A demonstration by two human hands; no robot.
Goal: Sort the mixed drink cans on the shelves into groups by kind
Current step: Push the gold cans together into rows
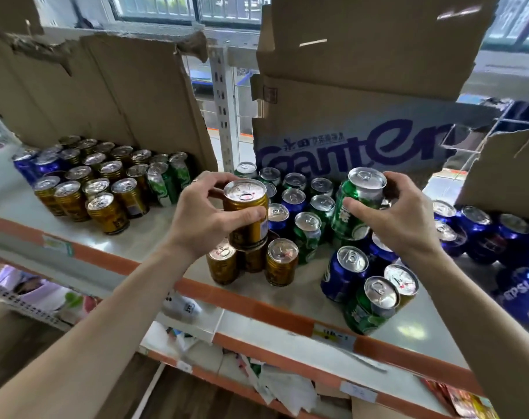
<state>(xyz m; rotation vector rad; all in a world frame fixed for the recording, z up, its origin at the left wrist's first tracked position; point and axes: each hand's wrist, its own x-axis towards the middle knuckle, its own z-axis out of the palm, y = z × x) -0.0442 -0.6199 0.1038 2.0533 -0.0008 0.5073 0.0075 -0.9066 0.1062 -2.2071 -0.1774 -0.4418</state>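
Left hand (208, 219) is curled round a gold can (246, 216), held upright just above three more gold cans (282, 261) near the shelf (75, 234) edge. Right hand (399, 216) grips a green can (359, 204), tipped a bit, over the mixed green and blue cans (308, 231). So one can per hand. The big gold group (106, 189), roughly fifteen, sits well off to the left, so the left hand looks nearer for that trip.

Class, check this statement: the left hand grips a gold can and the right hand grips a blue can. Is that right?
Not quite. The head view shows the right hand gripping a green can, not a blue one. The left hand does grip a gold can.
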